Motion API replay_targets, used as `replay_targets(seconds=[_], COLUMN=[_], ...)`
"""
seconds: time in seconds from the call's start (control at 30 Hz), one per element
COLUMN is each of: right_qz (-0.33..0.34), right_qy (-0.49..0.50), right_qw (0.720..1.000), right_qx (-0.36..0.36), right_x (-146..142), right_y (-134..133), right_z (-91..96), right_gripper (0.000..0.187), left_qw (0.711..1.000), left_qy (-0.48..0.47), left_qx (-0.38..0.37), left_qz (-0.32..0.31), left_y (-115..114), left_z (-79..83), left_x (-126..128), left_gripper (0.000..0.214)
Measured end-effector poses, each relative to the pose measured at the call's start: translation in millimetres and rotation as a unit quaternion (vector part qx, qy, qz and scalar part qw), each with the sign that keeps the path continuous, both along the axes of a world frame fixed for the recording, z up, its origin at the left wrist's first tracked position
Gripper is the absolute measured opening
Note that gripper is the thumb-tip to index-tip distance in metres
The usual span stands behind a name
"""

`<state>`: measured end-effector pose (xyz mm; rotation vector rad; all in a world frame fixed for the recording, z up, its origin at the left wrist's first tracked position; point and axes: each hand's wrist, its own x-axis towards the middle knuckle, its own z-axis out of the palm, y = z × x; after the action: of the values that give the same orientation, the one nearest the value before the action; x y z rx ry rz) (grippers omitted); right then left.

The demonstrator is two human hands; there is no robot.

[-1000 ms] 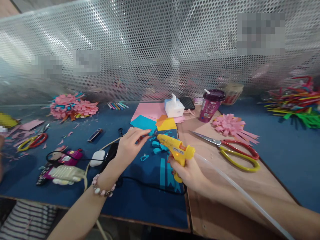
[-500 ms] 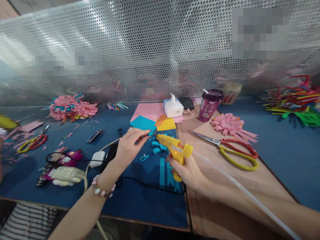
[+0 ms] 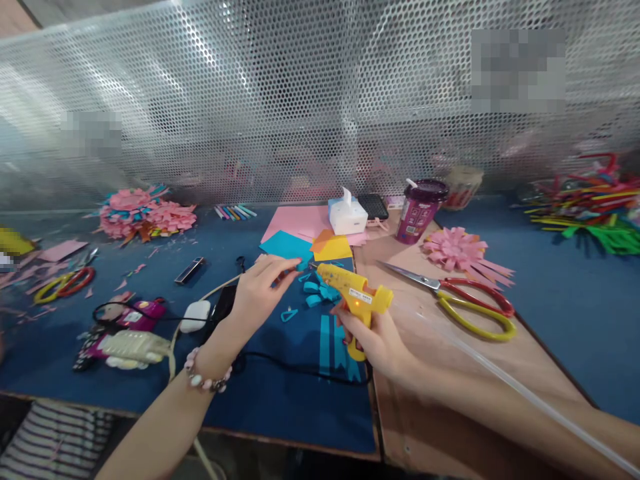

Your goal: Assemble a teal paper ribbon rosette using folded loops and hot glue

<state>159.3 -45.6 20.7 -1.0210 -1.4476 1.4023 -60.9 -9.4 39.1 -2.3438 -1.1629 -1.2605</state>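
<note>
Two surfaces fill our bench: a blue mat (image 3: 270,400) on the left and a bare wooden board (image 3: 450,393) on the right, both backed by a perforated metal screen (image 3: 300,100). At the far edge of the mat lie pink paper sheets (image 3: 295,221), with a cyan sheet (image 3: 283,245) and an orange sheet (image 3: 333,248) overlapping them. On the board rest the red-and-yellow scissors (image 3: 470,303), blades pointing left, and behind them a pink paper flower (image 3: 457,250) and a purple cup (image 3: 419,210).

Our right hand (image 3: 375,340) is clenched around the grip of the yellow glue gun (image 3: 355,293), held above the seam between mat and board with its nozzle aimed left. A clear glue stick (image 3: 500,373) trails from its rear towards us.

Our left hand (image 3: 263,287) reaches in from the left, fingers drawn together just beside the nozzle; whether they pinch anything we cannot tell. Blue paper loops (image 3: 315,291) lie on the mat under the nozzle.
</note>
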Motion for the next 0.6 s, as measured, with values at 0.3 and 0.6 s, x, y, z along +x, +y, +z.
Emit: replay_targets(seconds=[0.3, 0.6], right_qz=[0.054, 0.126], right_qy=[0.043, 0.087], right_qw=[0.997, 0.988], right_qx=[-0.033, -0.002], right_x=[1, -70], right_y=[23, 153], right_z=[37.9, 102.6], right_gripper=[0.028, 0.015], left_qw=[0.999, 0.939], left_qy=[-0.017, -0.320], left_qx=[0.016, 0.075], left_qz=[0.028, 0.102], left_y=[-3, -19], left_z=[4.5, 27.3], left_x=[0, -2], left_gripper=[0.018, 0.020])
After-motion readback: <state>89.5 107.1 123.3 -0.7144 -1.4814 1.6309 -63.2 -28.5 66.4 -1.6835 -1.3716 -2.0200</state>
